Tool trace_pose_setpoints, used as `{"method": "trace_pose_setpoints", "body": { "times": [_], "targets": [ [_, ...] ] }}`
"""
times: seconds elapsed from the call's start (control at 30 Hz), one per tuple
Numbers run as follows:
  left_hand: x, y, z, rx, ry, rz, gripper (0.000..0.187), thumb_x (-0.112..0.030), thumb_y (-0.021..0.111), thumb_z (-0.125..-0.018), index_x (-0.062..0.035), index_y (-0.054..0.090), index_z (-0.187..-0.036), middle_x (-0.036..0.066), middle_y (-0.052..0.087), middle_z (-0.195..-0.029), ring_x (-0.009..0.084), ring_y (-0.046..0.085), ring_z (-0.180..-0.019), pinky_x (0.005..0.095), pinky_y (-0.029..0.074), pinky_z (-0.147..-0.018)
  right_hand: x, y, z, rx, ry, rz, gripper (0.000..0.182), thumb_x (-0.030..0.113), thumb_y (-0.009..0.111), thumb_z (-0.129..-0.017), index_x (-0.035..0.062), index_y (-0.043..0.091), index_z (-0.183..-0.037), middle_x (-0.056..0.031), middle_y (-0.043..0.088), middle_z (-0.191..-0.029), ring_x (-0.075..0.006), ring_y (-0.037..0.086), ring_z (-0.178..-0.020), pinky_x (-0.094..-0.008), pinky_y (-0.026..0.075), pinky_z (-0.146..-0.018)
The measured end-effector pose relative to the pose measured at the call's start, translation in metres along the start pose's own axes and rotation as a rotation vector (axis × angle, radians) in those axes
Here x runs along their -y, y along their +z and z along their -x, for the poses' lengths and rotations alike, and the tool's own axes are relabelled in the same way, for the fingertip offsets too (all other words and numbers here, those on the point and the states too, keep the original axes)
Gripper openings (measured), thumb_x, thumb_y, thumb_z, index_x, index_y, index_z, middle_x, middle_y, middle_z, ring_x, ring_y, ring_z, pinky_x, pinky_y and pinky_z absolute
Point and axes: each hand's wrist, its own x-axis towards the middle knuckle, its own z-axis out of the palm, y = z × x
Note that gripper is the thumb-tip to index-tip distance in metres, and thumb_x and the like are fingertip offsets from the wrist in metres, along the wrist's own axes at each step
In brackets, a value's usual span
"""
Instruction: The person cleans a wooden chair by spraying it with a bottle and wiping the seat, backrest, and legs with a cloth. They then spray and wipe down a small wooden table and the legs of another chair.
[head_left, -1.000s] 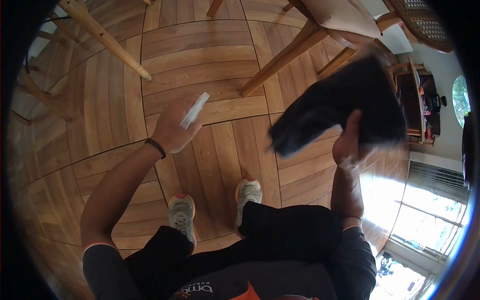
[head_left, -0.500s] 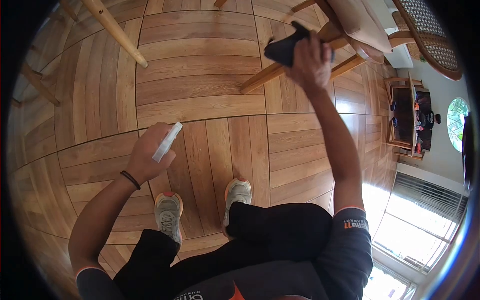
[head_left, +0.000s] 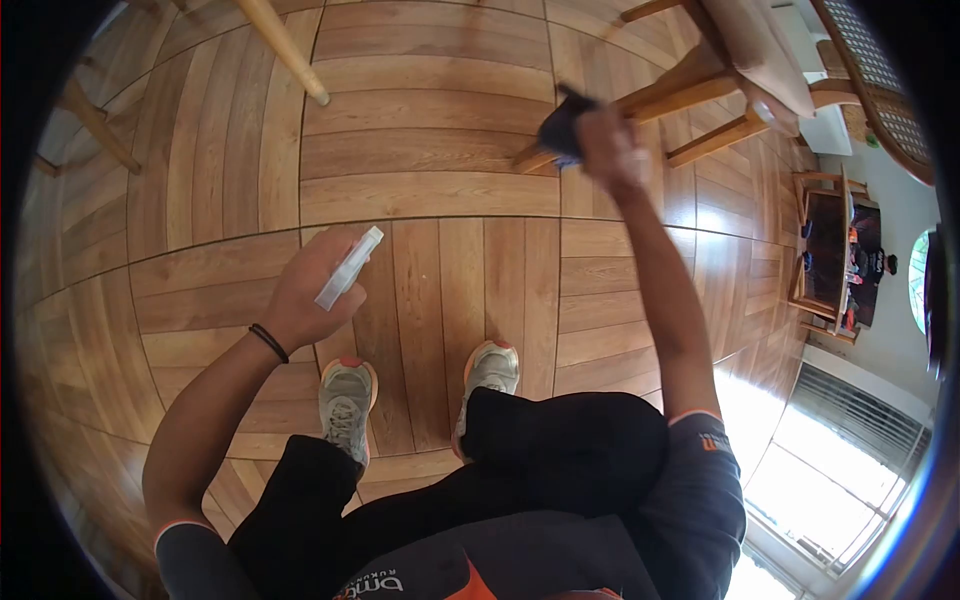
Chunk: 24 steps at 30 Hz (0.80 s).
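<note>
My left hand [head_left: 315,285] is closed around a narrow, whitish see-through plastic piece [head_left: 350,268] that sticks out past the thumb; whatever else lies inside the fist is hidden. It hovers over the floor, ahead of my left shoe. Out in front on the right, my right hand [head_left: 612,155] grips a dark cloth [head_left: 565,125], both blurred by motion. The cloth overlaps the lower part of a wooden chair leg [head_left: 527,160], close to its foot. Above that leg is the beige seat of the chair [head_left: 775,60].
Wood-patterned tiles [head_left: 430,150] cover the floor. Another wooden leg [head_left: 290,55] stands at the upper left. My shoes [head_left: 345,400] are planted below my hands. On the right are a cane-backed chair [head_left: 880,70], a wooden table [head_left: 840,250] with items, and a bright window [head_left: 830,460].
My right hand has slid the cloth down along the chair leg toward its foot. The left hand keeps its hold on the plastic piece, and the whole view has shifted slightly.
</note>
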Motion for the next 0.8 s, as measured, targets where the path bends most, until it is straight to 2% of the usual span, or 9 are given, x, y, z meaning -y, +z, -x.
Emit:
{"method": "trace_pose_setpoints", "body": {
  "times": [0.03,0.1,0.2,0.3,0.37,0.53,0.7,0.73,0.8],
  "targets": [
    [0.008,0.001,0.003,-0.016,0.014,-0.020,0.027,-0.006,0.059,-0.073,-0.0060,0.055,-0.099,0.009,0.051,-0.085,0.0230,0.053,-0.075,0.0345,0.044,-0.070,-0.017,-0.008,0.006,-0.310,0.084,0.030,0.038,0.028,0.064,-0.078,0.0165,0.065,-0.114,0.0001,0.057,-0.123,-0.0263,0.042,-0.134,-0.0532,0.033,-0.097],
    [0.022,0.005,0.006,-0.040,0.052,-0.061,0.026,-0.007,0.059,-0.074,-0.0062,0.055,-0.099,0.008,0.051,-0.085,0.0222,0.053,-0.074,0.0346,0.044,-0.069,-0.029,-0.037,0.001,-0.539,0.232,0.049,0.037,0.028,0.069,-0.072,0.0186,0.068,-0.108,0.0032,0.058,-0.122,-0.0239,0.043,-0.134,-0.0543,0.036,-0.091],
    [0.012,0.004,0.007,0.023,-0.115,0.012,0.026,-0.008,0.060,-0.074,-0.0068,0.055,-0.099,0.008,0.051,-0.085,0.0209,0.053,-0.074,0.0333,0.044,-0.070,-0.008,-0.014,-0.005,-0.496,0.247,-0.002,0.041,0.027,0.066,-0.074,0.0196,0.067,-0.114,0.0042,0.059,-0.122,-0.0198,0.040,-0.138,-0.0516,0.033,-0.096],
    [0.015,0.011,0.007,-0.009,-0.095,0.004,0.025,-0.008,0.061,-0.075,-0.0069,0.054,-0.099,0.008,0.052,-0.084,0.0207,0.054,-0.075,0.0324,0.045,-0.071,0.041,0.037,0.002,-0.242,0.055,0.175,0.044,0.027,0.060,-0.079,0.0203,0.065,-0.122,0.0061,0.058,-0.127,-0.0148,0.031,-0.144,-0.0495,0.024,-0.107],
    [0.012,0.010,0.007,-0.002,-0.133,0.015,0.026,-0.008,0.061,-0.076,-0.0068,0.055,-0.101,0.008,0.054,-0.085,0.0195,0.055,-0.076,0.0325,0.045,-0.072,0.084,0.077,0.014,-0.001,-0.086,0.085,0.047,0.028,0.055,-0.083,0.0179,0.062,-0.128,0.0077,0.057,-0.133,-0.0129,0.025,-0.148,-0.0472,0.017,-0.114],
    [0.009,0.020,0.003,-0.102,-0.112,0.055,0.026,-0.010,0.065,-0.082,-0.0050,0.054,-0.105,0.011,0.056,-0.087,0.0267,0.059,-0.077,0.0368,0.047,-0.071,0.131,0.103,0.035,-0.087,-0.085,-0.200,0.046,0.028,0.053,-0.084,0.0148,0.062,-0.127,0.0087,0.054,-0.138,-0.0129,0.021,-0.149,-0.0445,0.015,-0.118],
    [0.015,0.041,-0.015,-0.121,-0.116,-0.042,0.030,-0.015,0.070,-0.084,-0.0056,0.055,-0.108,0.011,0.057,-0.090,0.0233,0.059,-0.080,0.0347,0.048,-0.073,0.127,0.058,0.066,0.112,0.159,-0.745,0.051,0.017,0.059,-0.077,0.0130,0.061,-0.128,-0.0021,0.058,-0.134,-0.0175,0.028,-0.147,-0.0434,0.022,-0.117],
    [0.019,0.047,-0.019,-0.103,-0.203,0.162,0.032,-0.018,0.072,-0.085,-0.0051,0.054,-0.110,0.009,0.057,-0.092,0.0204,0.058,-0.082,0.0338,0.048,-0.075,0.132,0.063,0.084,0.040,0.362,-0.847,0.050,0.017,0.059,-0.079,0.0118,0.060,-0.128,-0.0040,0.060,-0.130,-0.0185,0.034,-0.143,-0.0417,0.026,-0.115],
    [0.016,0.059,-0.033,-0.180,-0.143,0.098,0.035,-0.018,0.073,-0.085,-0.0044,0.054,-0.111,0.008,0.057,-0.095,0.0185,0.058,-0.086,0.0331,0.048,-0.077,0.141,0.077,0.106,-0.127,0.772,-1.043,0.047,0.016,0.060,-0.083,0.0094,0.059,-0.129,-0.0078,0.064,-0.123,-0.0205,0.047,-0.135,-0.0384,0.035,-0.111]
  ]
}}
